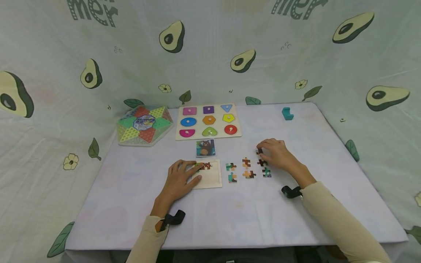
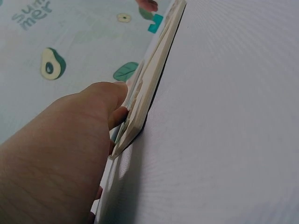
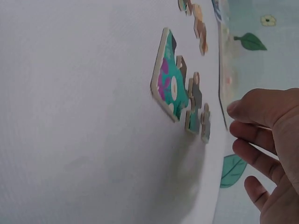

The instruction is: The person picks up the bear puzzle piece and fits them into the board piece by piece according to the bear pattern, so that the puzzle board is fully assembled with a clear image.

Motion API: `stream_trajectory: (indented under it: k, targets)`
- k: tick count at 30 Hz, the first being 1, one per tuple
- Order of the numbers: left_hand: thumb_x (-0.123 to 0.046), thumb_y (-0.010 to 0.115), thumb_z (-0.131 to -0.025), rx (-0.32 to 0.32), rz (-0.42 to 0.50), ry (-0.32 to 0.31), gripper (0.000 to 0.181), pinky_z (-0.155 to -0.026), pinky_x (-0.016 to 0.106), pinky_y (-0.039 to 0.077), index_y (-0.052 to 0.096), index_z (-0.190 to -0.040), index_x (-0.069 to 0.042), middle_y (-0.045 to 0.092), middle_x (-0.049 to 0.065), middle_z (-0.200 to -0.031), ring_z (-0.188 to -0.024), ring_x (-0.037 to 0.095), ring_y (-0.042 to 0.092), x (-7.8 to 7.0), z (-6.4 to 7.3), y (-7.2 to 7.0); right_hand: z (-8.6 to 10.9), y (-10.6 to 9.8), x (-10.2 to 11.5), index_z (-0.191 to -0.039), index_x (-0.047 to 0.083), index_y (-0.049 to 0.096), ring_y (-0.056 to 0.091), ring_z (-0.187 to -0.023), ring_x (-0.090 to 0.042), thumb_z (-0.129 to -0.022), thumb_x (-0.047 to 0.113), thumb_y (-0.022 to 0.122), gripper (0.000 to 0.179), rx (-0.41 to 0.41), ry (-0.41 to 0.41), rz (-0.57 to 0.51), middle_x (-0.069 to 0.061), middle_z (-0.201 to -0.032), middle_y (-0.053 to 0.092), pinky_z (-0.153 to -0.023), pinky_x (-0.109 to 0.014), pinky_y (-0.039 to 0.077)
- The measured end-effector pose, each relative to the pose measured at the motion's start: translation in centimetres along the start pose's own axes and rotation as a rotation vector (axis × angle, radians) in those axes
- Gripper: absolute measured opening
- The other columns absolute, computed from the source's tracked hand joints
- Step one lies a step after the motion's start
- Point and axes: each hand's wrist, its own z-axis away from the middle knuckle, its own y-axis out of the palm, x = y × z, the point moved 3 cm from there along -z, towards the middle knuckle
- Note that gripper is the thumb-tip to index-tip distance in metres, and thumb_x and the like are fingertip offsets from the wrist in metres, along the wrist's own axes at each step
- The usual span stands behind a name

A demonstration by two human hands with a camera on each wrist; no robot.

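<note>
My left hand (image 1: pixel 179 179) rests at the left side of a shallow wooden puzzle tray (image 1: pixel 210 179), fingertips over its upper left corner. Brown jigsaw pieces (image 1: pixel 206 166) lie along the tray's top edge, partly covered by those fingers. My right hand (image 1: pixel 279 154) hovers by the right column of loose pieces, fingers loosely bent around the top dark piece (image 1: pixel 259 151). In the right wrist view nothing shows between its fingertips, which are apart from the pieces. A teal puzzle piece (image 3: pixel 170 86) with purple and white marks lies nearest that camera.
More loose pieces (image 1: pixel 249 174) lie between tray and right hand. Behind the tray are a bear picture card (image 1: pixel 205 148) and a shape board (image 1: pixel 200 136). A colourful faceted box (image 1: pixel 144 126) stands back left, a teal block (image 1: pixel 287 113) back right.
</note>
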Motion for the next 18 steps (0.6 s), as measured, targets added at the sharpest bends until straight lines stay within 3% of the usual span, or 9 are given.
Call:
stream_trajectory:
  k: [7,18]
  targets:
    - [-0.058,0.047,-0.099,0.033,-0.004,-0.029,0.054,-0.111,0.058,0.019,0.049,-0.149,-0.036,0.047,0.003,-0.146,-0.136,0.034,0.030,0.1,0.1,0.1,0.1,0.4,-1.5,-0.121,0.004,0.067,0.051,-0.123,-0.037,-0.090,0.013,0.072,0.033,0.040,0.029,0.011,-0.017,-0.127,0.062,-0.093,-0.057,0.034]
    - [-0.059,0.046,-0.100,0.029,0.002,-0.025,0.054,-0.111,0.058,0.017,0.048,-0.149,-0.038,0.047,0.002,-0.147,-0.137,0.033,0.029,0.1,-0.1,0.1,-0.5,0.8,-2.2,-0.124,0.005,0.067,0.050,-0.124,-0.036,-0.091,0.012,0.073,0.034,0.079,0.016,-0.008,-0.016,-0.129,0.063,-0.092,-0.056,0.034]
